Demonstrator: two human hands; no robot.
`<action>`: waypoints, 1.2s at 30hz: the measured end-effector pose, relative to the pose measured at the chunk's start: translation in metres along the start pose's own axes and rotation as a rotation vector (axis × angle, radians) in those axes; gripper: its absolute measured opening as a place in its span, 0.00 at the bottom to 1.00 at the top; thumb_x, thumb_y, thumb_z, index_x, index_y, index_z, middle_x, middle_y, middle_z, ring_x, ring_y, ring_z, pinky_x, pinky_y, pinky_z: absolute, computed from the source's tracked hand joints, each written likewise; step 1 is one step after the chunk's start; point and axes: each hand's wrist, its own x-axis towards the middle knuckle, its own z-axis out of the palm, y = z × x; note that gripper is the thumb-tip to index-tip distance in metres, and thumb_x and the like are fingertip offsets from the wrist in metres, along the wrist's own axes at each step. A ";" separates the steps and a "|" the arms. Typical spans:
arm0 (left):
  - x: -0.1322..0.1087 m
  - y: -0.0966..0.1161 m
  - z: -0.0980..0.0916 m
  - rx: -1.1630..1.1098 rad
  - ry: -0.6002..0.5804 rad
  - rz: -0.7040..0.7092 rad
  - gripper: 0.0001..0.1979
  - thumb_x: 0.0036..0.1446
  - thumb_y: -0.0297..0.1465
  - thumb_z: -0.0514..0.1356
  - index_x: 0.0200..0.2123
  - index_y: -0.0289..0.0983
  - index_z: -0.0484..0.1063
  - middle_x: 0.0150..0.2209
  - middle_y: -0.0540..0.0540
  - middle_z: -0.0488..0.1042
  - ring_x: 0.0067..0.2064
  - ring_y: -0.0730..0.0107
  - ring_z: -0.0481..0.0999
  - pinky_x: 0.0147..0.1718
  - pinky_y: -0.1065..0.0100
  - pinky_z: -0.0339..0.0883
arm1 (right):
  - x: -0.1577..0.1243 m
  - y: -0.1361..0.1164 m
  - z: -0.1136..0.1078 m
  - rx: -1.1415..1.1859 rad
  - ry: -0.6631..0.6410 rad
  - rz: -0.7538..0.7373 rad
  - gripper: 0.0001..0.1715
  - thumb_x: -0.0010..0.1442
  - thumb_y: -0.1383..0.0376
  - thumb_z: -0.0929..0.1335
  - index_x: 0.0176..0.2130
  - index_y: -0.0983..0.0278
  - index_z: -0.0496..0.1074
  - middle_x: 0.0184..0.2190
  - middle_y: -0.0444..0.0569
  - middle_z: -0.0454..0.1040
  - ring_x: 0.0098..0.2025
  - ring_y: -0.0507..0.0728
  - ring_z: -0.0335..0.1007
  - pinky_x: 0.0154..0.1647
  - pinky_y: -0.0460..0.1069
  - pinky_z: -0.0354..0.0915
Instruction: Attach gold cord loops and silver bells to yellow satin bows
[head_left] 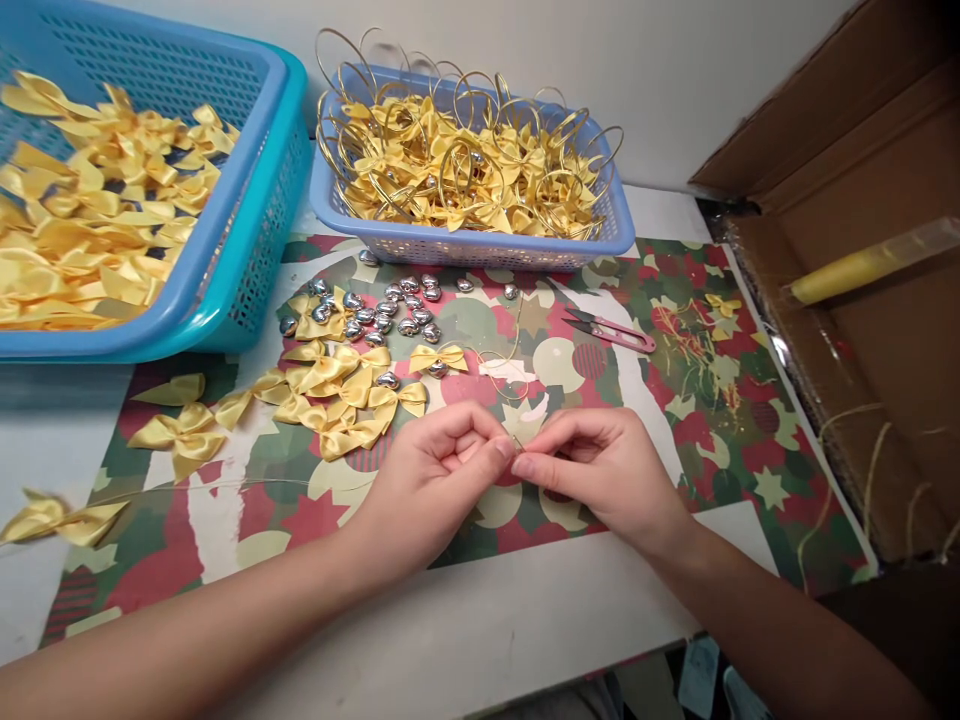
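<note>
My left hand (427, 480) and my right hand (611, 465) meet above the patterned paper, fingertips pinched together. Between them is the end of a thin strand, apparently gold thread (517, 335), though the fingers mostly hide it. Loose loops of this thread lie just beyond my hands. A yellow ribbon bow (439, 357) with a silver bead on it lies beyond my left hand. More yellow bows (330, 375) are heaped to its left, and several shiny silver beads (386, 308) are scattered behind them. Pink-handled thread snips (611, 330) rest beyond my right hand.
A blue basket (480, 245) at the back holds bows with gold wire rings. Stacked blue and teal baskets (247, 250) with bows stand at left. Thread scraps (694, 345) lie at right, beside a cardboard box (847, 180). A single bow (64, 520) sits at the far left.
</note>
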 end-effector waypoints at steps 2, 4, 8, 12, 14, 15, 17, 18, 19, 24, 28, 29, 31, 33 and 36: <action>0.000 0.000 0.001 -0.004 0.001 -0.003 0.12 0.60 0.34 0.59 0.25 0.37 0.66 0.16 0.60 0.53 0.18 0.80 0.49 0.16 0.76 0.45 | 0.000 0.001 0.000 0.011 -0.003 -0.009 0.12 0.38 0.64 0.82 0.22 0.62 0.79 0.20 0.44 0.78 0.23 0.51 0.72 0.24 0.45 0.69; 0.000 -0.001 0.001 -0.005 0.005 -0.008 0.12 0.60 0.34 0.59 0.25 0.37 0.66 0.16 0.60 0.53 0.18 0.80 0.49 0.16 0.76 0.45 | 0.000 0.001 0.000 0.019 -0.002 -0.014 0.11 0.38 0.65 0.82 0.22 0.62 0.79 0.21 0.44 0.78 0.24 0.51 0.73 0.24 0.45 0.69; 0.000 -0.001 0.001 0.002 0.014 -0.018 0.13 0.60 0.35 0.59 0.25 0.37 0.66 0.16 0.60 0.54 0.18 0.80 0.49 0.16 0.76 0.46 | 0.000 0.001 0.000 0.025 0.001 -0.004 0.11 0.38 0.67 0.82 0.22 0.62 0.79 0.21 0.44 0.78 0.24 0.51 0.73 0.24 0.45 0.70; 0.000 0.000 0.001 -0.005 0.016 -0.014 0.12 0.60 0.34 0.59 0.25 0.37 0.67 0.15 0.60 0.53 0.18 0.80 0.49 0.16 0.76 0.46 | -0.001 0.001 0.000 0.033 0.006 0.009 0.11 0.37 0.69 0.82 0.22 0.62 0.79 0.21 0.43 0.78 0.24 0.50 0.73 0.24 0.43 0.69; 0.000 0.000 0.001 -0.003 0.017 -0.010 0.12 0.60 0.34 0.59 0.25 0.37 0.67 0.15 0.60 0.53 0.18 0.80 0.49 0.16 0.76 0.46 | -0.001 0.001 0.000 0.031 0.006 0.012 0.11 0.37 0.70 0.82 0.22 0.62 0.79 0.21 0.43 0.78 0.24 0.50 0.73 0.24 0.43 0.68; 0.000 0.000 0.001 -0.002 0.016 -0.006 0.12 0.60 0.33 0.59 0.25 0.37 0.67 0.15 0.60 0.53 0.18 0.80 0.49 0.16 0.77 0.47 | -0.001 0.001 0.000 0.030 0.006 0.012 0.11 0.37 0.69 0.82 0.22 0.63 0.79 0.21 0.43 0.78 0.24 0.50 0.73 0.24 0.43 0.68; 0.000 0.000 0.002 0.002 0.016 0.004 0.12 0.60 0.33 0.59 0.25 0.37 0.67 0.15 0.60 0.54 0.18 0.80 0.50 0.15 0.77 0.47 | -0.001 0.001 0.000 0.032 0.005 0.007 0.11 0.38 0.69 0.82 0.22 0.63 0.79 0.21 0.44 0.78 0.24 0.50 0.73 0.24 0.43 0.69; -0.001 0.000 0.002 0.006 0.016 0.011 0.12 0.61 0.33 0.59 0.25 0.37 0.67 0.15 0.60 0.54 0.18 0.80 0.50 0.15 0.77 0.47 | 0.000 0.002 0.000 0.035 0.004 0.002 0.11 0.38 0.69 0.82 0.22 0.63 0.79 0.21 0.44 0.78 0.24 0.50 0.74 0.24 0.43 0.69; -0.001 -0.001 0.002 0.013 0.018 0.021 0.12 0.61 0.33 0.59 0.25 0.37 0.67 0.15 0.60 0.55 0.18 0.80 0.51 0.15 0.77 0.48 | 0.000 0.002 0.000 0.040 0.003 -0.002 0.11 0.38 0.70 0.82 0.22 0.63 0.79 0.21 0.43 0.78 0.24 0.50 0.74 0.24 0.43 0.70; -0.001 -0.002 0.003 0.066 0.050 0.084 0.11 0.61 0.33 0.59 0.26 0.37 0.68 0.16 0.60 0.55 0.17 0.81 0.51 0.14 0.77 0.45 | 0.000 0.003 0.000 0.059 0.007 0.005 0.11 0.38 0.71 0.82 0.22 0.62 0.79 0.21 0.43 0.79 0.24 0.49 0.74 0.24 0.41 0.69; -0.003 -0.002 0.003 0.110 0.056 0.115 0.11 0.61 0.31 0.58 0.26 0.37 0.67 0.16 0.60 0.54 0.17 0.81 0.50 0.14 0.77 0.45 | 0.000 0.003 0.001 0.045 0.026 0.013 0.11 0.37 0.70 0.82 0.22 0.62 0.79 0.21 0.43 0.79 0.24 0.49 0.73 0.23 0.42 0.68; -0.003 -0.002 0.003 0.126 0.059 0.124 0.10 0.61 0.31 0.57 0.26 0.37 0.67 0.16 0.60 0.53 0.17 0.81 0.50 0.14 0.77 0.45 | 0.000 0.002 0.000 0.040 0.025 0.012 0.11 0.38 0.70 0.82 0.22 0.63 0.79 0.21 0.43 0.79 0.24 0.50 0.74 0.23 0.42 0.69; -0.004 -0.002 0.002 0.169 0.070 0.150 0.10 0.61 0.30 0.57 0.26 0.37 0.66 0.15 0.61 0.53 0.17 0.81 0.50 0.14 0.77 0.44 | -0.001 0.002 0.000 0.033 0.017 0.012 0.11 0.38 0.70 0.81 0.22 0.62 0.79 0.22 0.44 0.79 0.25 0.50 0.75 0.24 0.43 0.70; -0.004 -0.003 0.002 0.229 0.085 0.194 0.10 0.61 0.29 0.57 0.25 0.37 0.66 0.15 0.61 0.51 0.16 0.81 0.49 0.14 0.77 0.44 | -0.001 0.002 -0.001 0.026 0.008 0.014 0.10 0.39 0.70 0.81 0.23 0.62 0.79 0.22 0.44 0.80 0.26 0.51 0.75 0.25 0.43 0.71; -0.003 -0.005 0.002 0.323 0.107 0.250 0.11 0.60 0.28 0.57 0.24 0.37 0.66 0.14 0.61 0.51 0.16 0.81 0.51 0.14 0.76 0.46 | -0.001 0.001 -0.001 0.009 0.009 0.023 0.09 0.40 0.69 0.81 0.23 0.63 0.79 0.22 0.44 0.79 0.25 0.51 0.75 0.24 0.43 0.71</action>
